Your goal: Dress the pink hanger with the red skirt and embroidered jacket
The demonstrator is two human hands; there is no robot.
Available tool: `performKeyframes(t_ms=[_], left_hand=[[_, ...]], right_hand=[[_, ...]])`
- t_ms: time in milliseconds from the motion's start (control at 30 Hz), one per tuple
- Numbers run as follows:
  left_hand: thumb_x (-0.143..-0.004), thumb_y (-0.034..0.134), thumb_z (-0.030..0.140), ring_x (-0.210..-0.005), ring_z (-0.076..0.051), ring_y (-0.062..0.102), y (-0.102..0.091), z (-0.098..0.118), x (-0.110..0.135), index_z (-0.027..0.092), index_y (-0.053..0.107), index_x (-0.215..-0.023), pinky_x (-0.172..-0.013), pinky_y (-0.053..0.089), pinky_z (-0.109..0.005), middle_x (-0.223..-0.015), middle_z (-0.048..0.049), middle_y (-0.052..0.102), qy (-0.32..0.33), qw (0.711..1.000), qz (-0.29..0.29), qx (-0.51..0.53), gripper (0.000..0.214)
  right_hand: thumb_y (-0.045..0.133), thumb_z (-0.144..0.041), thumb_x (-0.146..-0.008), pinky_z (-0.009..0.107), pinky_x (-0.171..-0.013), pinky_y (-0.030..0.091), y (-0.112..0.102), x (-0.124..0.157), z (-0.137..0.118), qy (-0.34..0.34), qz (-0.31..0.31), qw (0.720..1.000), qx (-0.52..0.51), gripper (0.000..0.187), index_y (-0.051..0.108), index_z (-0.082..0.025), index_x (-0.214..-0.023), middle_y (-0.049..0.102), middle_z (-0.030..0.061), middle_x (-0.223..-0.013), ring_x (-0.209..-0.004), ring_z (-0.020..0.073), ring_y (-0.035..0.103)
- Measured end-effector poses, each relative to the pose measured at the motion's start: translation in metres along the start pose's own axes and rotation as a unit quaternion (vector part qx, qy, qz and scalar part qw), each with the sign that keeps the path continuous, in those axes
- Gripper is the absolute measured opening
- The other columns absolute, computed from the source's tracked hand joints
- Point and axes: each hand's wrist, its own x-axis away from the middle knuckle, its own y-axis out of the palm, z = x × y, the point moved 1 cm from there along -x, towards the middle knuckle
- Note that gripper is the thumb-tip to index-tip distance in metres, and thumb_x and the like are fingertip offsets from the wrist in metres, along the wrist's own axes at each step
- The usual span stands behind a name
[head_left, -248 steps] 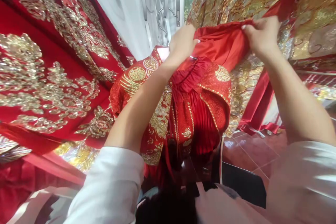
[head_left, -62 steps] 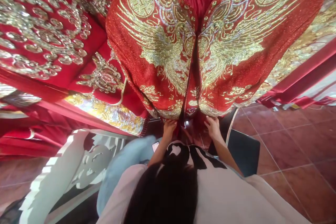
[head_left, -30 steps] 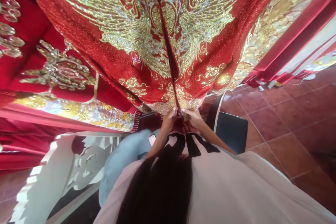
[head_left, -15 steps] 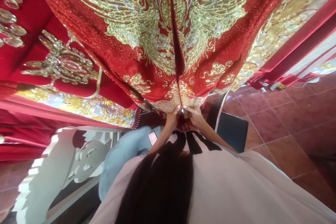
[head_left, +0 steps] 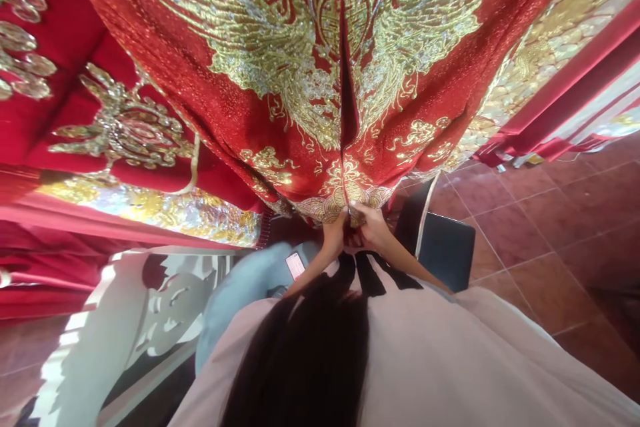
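A red garment (head_left: 300, 127) with gold phoenix-like embroidery and sparkling beads hangs in front of me, its two front edges meeting along a centre slit. At its lower hem, beside the slit, my left hand (head_left: 334, 235) is closed on the fabric edge. My right hand (head_left: 374, 227) pinches the other side of the hem, thumb on top of the gold embroidery. Both hands are almost touching. My fingers under the cloth are mostly hidden, and any small item between them is too small to make out.
A phone (head_left: 295, 265) with a lit screen lies by my left forearm. On the left stands a white carved panel (head_left: 95, 340); to the right is a dark seat-like surface (head_left: 446, 250) over the tiled floor (head_left: 530, 240). More red embroidered cloth (head_left: 135, 127) hangs at left.
The view has shifted slightly, so the garment appears a little further right and lower. My left thumb has slipped lower by the slit; my right hand keeps its pinch on the hem.
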Motion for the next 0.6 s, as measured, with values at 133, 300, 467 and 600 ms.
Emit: performKeyframes(t_ms=[133, 300, 467, 600], left_hand=[[-0.064, 0.079, 0.027, -0.100, -0.019, 0.062, -0.005, 0.002, -0.007, 0.017, 0.061, -0.100, -0.092, 0.047, -0.035, -0.103, -0.0041, 0.067, -0.031, 0.999, -0.006, -0.010, 0.042], [-0.063, 0.078, 0.030, -0.090, -0.018, 0.062, -0.016, 0.002, -0.016, 0.016, 0.060, -0.082, -0.083, 0.048, -0.032, -0.084, -0.0024, 0.066, -0.036, 0.998, -0.005, -0.052, 0.029], [-0.066, 0.075, 0.032, -0.080, -0.014, 0.060, -0.021, 0.000, -0.020, 0.017, 0.059, -0.081, -0.080, 0.045, -0.028, -0.078, 0.0001, 0.064, -0.024, 0.997, -0.013, -0.077, 0.027], [-0.067, 0.074, 0.029, -0.076, -0.013, 0.058, -0.018, 0.001, -0.019, 0.016, 0.061, -0.080, -0.078, 0.044, -0.026, -0.078, 0.0006, 0.063, 0.001, 0.995, -0.012, -0.098, 0.022]], right_hand=[[0.079, -0.025, -0.043, 0.028, -0.063, 0.051, -0.008, -0.008, 0.009, -0.056, 0.026, 0.998, 0.011, 0.038, 0.058, -0.018, -0.073, 0.064, -0.0005, -0.066, -0.069, 0.0160, 0.061], [0.075, -0.036, -0.056, 0.023, -0.054, 0.049, -0.032, -0.008, 0.024, 0.035, 0.062, 0.993, 0.098, 0.032, 0.057, -0.020, -0.076, 0.064, 0.0004, -0.069, -0.063, 0.0123, 0.061], [0.074, -0.045, -0.060, 0.019, -0.041, 0.039, -0.026, 0.007, 0.026, 0.108, -0.006, 0.982, 0.157, 0.034, 0.056, -0.016, -0.060, 0.057, 0.0019, -0.053, -0.044, 0.0089, 0.052], [0.072, -0.050, -0.061, 0.018, -0.039, 0.033, -0.011, 0.006, 0.014, 0.003, -0.046, 0.970, 0.241, 0.039, 0.053, -0.016, -0.056, 0.051, -0.0024, -0.047, -0.039, 0.0059, 0.044]])
